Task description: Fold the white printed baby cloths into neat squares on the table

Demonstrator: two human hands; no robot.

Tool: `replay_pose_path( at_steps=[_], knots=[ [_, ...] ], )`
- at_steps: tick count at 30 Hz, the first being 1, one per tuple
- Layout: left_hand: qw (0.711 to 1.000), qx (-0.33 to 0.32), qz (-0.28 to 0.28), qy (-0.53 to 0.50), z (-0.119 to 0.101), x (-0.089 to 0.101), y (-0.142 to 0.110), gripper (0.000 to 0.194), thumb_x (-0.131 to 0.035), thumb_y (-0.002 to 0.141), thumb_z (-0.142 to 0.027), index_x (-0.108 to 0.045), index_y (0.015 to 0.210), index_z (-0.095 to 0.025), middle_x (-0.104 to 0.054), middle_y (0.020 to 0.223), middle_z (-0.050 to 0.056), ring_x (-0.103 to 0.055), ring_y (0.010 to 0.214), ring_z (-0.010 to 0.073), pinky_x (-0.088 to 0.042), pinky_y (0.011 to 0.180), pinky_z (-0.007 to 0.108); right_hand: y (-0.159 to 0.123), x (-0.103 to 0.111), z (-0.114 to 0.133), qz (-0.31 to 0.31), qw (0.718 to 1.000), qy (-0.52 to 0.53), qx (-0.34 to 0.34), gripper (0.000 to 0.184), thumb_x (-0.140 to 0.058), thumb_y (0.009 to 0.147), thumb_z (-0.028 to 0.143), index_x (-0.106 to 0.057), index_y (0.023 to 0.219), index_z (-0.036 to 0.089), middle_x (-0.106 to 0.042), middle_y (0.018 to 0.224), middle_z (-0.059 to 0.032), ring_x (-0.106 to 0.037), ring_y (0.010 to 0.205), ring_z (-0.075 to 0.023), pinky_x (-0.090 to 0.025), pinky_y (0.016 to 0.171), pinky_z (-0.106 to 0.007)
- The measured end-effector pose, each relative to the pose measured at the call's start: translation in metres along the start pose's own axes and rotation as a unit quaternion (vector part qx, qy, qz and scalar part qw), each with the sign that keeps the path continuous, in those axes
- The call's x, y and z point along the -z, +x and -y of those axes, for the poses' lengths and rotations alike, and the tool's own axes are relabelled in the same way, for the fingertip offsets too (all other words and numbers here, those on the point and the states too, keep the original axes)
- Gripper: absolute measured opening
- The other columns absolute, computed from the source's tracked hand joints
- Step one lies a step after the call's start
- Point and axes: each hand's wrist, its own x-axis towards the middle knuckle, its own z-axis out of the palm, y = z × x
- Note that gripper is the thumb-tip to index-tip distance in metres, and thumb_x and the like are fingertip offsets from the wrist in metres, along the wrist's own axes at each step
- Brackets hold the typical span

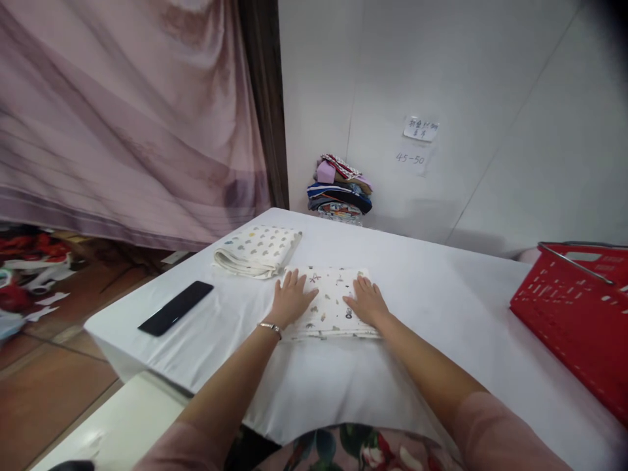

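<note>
Here, mid-frame, the left hand point(289, 301) and right hand point(367, 302) lie flat and apart on the cloth point(330, 304), likely to keep it smooth.

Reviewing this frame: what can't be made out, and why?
All in the head view:
Print beneath the left hand and right hand: their palms cover that part of the folded cloth.
Red basket: cut off by the right edge; its contents are hidden by its wall.
Upper note: writing too small and blurred.
Floor clutter: blurred, cut off by the left edge.
</note>
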Motion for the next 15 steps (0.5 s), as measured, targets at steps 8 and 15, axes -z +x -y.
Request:
replay_pose_path(
  at_steps=[8,15],
  knots=[
    [0.999,0.018,0.016,-0.037,0.013,-0.025,0.016,0.068,-0.029,0.085,-0.06,-0.035,0.137,-0.016,-0.021,0.15,0.014,-0.011,0.139,0.0302,-0.019,0.106,0.054,0.027,0.019,0.006,-0.018,1.0,0.006,0.016,0.074,-0.027,0.087,0.06,-0.026,0.142,0.011,-0.014,0.152,-0.0133,-0.006,0.139,-0.0257,-0.005,0.11,-0.044],
    [0.998,0.018,0.025,-0.046,0.015,-0.026,0.014,0.07,-0.025,0.085,-0.064,-0.032,0.139,-0.019,-0.018,0.151,0.012,-0.01,0.139,0.029,-0.021,0.103,0.059,0.048,0.006,-0.009,-0.022,1.0,0.007,0.0,0.076,-0.02,0.088,0.062,-0.021,0.144,0.012,-0.014,0.152,-0.0111,-0.005,0.139,-0.0239,-0.004,0.11,-0.047]
  ],
)
